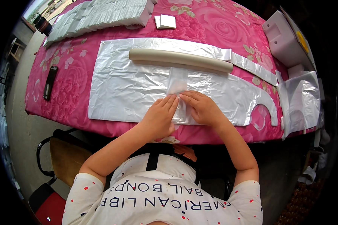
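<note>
A white plastic apron (127, 88) lies spread out lengthwise, its curved cut-outs and strap toward the right. On its near middle part rests a narrow folded strip of clear film (178, 79). My left hand (159, 115) presses the strip from the left, fingers stretched out side by side, thumb apart from them. From the right, my right hand (202, 108) leans on the same strip with its fingers extended and their tips almost meeting the left ones. The film under my palms is partly hidden. Beyond my hands, a beige tube (180, 60) lies across the apron.
A long row of white folded packets (101, 17) stands at the far left. Two small packets (165, 21) lie beside it. A dark phone (50, 83) rests at left. At right are a white foam box (285, 37) and hanging plastic film (299, 99). Chairs (65, 153) stand below left.
</note>
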`<state>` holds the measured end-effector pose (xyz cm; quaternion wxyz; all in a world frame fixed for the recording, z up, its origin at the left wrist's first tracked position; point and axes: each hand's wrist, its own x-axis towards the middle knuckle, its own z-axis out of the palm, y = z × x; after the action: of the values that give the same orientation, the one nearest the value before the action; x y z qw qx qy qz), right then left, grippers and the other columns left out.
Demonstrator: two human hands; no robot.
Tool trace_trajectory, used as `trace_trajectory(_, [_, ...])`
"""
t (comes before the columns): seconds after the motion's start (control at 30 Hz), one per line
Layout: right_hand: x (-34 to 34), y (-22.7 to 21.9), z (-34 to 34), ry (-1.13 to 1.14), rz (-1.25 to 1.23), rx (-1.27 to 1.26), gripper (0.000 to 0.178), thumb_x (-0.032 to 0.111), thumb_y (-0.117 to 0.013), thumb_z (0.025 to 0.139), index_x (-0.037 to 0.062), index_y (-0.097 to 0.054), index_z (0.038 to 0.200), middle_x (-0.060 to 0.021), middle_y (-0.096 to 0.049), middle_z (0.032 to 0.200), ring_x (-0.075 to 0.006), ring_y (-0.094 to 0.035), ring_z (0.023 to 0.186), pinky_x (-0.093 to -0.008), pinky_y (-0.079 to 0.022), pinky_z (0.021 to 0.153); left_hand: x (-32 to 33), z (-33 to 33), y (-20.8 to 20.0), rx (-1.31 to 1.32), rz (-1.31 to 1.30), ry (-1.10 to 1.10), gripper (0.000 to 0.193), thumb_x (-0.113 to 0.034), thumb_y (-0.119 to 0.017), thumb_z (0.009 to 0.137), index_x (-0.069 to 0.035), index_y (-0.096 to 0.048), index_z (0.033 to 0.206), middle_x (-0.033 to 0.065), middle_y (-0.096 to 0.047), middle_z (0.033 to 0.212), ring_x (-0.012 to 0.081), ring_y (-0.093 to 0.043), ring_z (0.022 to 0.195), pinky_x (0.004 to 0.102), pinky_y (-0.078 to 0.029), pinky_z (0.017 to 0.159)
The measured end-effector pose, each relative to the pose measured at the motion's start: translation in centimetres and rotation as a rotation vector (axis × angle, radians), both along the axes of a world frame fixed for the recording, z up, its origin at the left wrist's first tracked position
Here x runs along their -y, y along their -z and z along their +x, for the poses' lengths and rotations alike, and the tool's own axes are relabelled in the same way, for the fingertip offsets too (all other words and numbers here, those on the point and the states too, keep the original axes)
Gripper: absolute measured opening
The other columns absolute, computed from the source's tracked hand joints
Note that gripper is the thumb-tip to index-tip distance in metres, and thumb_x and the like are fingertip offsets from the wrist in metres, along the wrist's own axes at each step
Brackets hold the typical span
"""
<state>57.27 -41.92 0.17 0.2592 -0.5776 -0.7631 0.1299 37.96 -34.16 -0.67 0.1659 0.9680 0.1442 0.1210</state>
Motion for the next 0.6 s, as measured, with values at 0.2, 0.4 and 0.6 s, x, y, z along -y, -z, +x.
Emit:
trace_trajectory(0.2, [-0.4, 0.3, 0.0, 0.035, -0.012, -0.075, 0.047, -0.009, -0.050, 0.064, 0.0037, -0.059, 0.109, -0.0114, -0.058, 0.108, -0.0288, -0.054, 0.100, -0.0353, -0.046, 0.085, -0.9, 0.1, -0.2, -0.047, 0.010, 0.058, 0.064, -0.011, -0.056, 0.064, 0.010, -0.042, 0.122, 0.0242, -0.045, 0.126, 0.0321, -0.044, 0.119, 0.0395, -0.035, 0.099])
trace_trajectory(0.4, [-0.5, 0.3, -0.1, 0.073, 0.001, -0.104, 0.045, -0.010, -0.051, 0.064, 0.0047, -0.061, 0.105, -0.0109, -0.061, 0.103, -0.0285, -0.056, 0.097, -0.0346, -0.047, 0.083, -2.0, 0.0, -0.2, -0.069, 0.003, 0.121, 0.052, -0.009, -0.056, 0.074, 0.006, -0.044, 0.122, 0.0212, -0.046, 0.126, 0.0316, -0.045, 0.118, 0.0393, -0.037, 0.097])
trace_trajectory(0.6, [-0.5, 1.0, -0.5, 0.094, 0.079, -0.157, 0.032, -0.009, -0.056, 0.066, 0.0034, -0.064, 0.095, -0.0092, -0.062, 0.100, -0.0266, -0.057, 0.096, -0.0334, -0.048, 0.081, -1.6, -0.5, -0.5, -0.048, -0.130, 0.160, 0.040, -0.015, -0.051, 0.086, 0.005, -0.046, 0.121, 0.0209, -0.046, 0.126, 0.0314, -0.044, 0.118, 0.0396, -0.035, 0.099])
